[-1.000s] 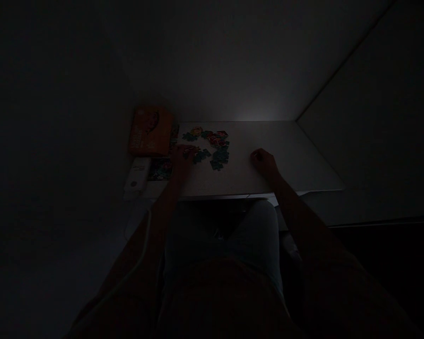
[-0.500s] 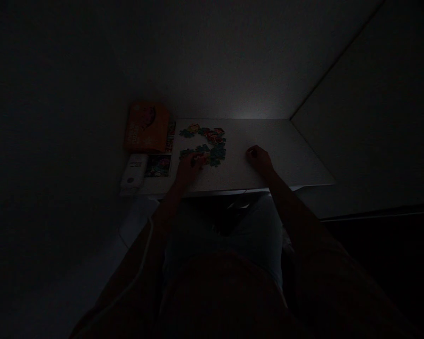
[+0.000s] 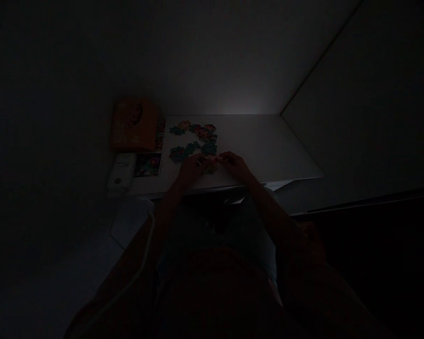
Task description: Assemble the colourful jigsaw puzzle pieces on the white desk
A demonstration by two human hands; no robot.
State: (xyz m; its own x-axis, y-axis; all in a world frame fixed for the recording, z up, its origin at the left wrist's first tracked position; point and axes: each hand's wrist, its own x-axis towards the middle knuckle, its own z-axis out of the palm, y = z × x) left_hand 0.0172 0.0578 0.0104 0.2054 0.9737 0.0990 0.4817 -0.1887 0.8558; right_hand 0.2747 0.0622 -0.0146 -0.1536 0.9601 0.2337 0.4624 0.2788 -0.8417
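Note:
In dim light, my left hand is over the white table with its fingers closed on a small light-coloured jigsaw puzzle piece. Opposite it, my right hand has its fingertips pinched at the same spot, so the two hands nearly meet. Just beyond them lies a joined green section of the puzzle. Another green section is to the left, and a red patterned section sits farther back. The fine detail between my fingers is too dark to make out.
An orange puzzle bag stands at the table's back left. In front of it are a white box-like object and a dark flowery picture card. The white table meets a wall behind. A pale cable runs along my left forearm.
My right hand has moved left from the bare table to meet my left hand at the puzzle piece. The whole view has shifted slightly.

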